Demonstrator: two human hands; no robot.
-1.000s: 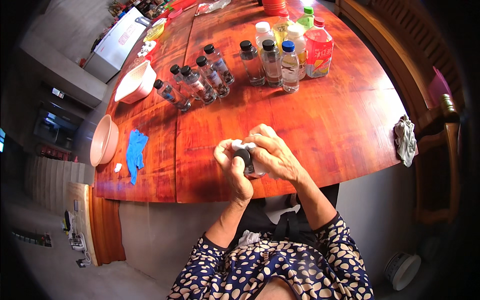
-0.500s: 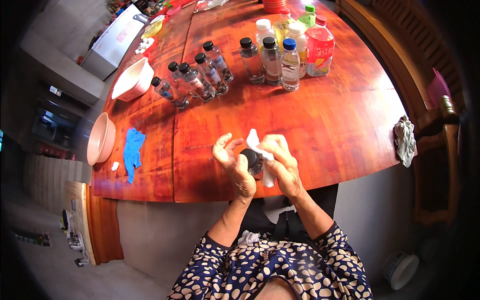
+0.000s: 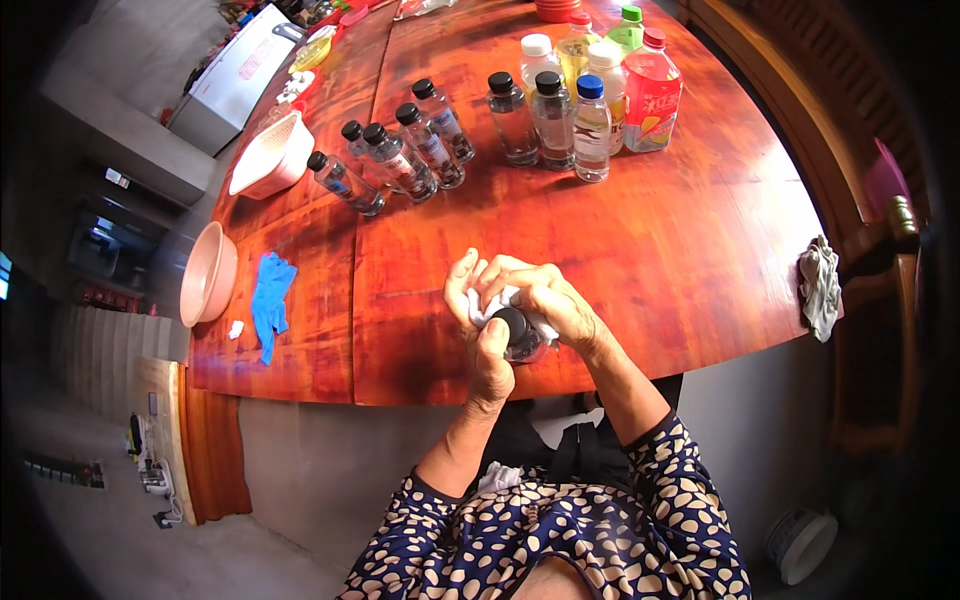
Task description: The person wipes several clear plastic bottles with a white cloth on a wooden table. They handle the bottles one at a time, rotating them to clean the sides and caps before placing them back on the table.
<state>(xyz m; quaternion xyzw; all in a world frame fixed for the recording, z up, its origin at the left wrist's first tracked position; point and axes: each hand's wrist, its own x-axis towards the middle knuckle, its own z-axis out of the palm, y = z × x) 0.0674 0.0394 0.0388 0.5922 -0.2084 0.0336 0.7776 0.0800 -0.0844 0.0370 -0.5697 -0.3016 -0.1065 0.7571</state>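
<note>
Bottle (image 3: 527, 350) with a black cap (image 3: 512, 323), left hand (image 3: 487, 352) wrapped around it, right hand (image 3: 555, 302) holding a white cloth (image 3: 482, 310) against it, hands close together, all near the front edge of a red-brown counter (image 3: 650, 260), five black-capped bottles (image 3: 405, 168) bunched farther back, a pink tub (image 3: 207, 280) at left

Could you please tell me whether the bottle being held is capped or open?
Capped: a black cap covers the top of the bottle in the left hand; how tightly, I cannot tell.
</note>
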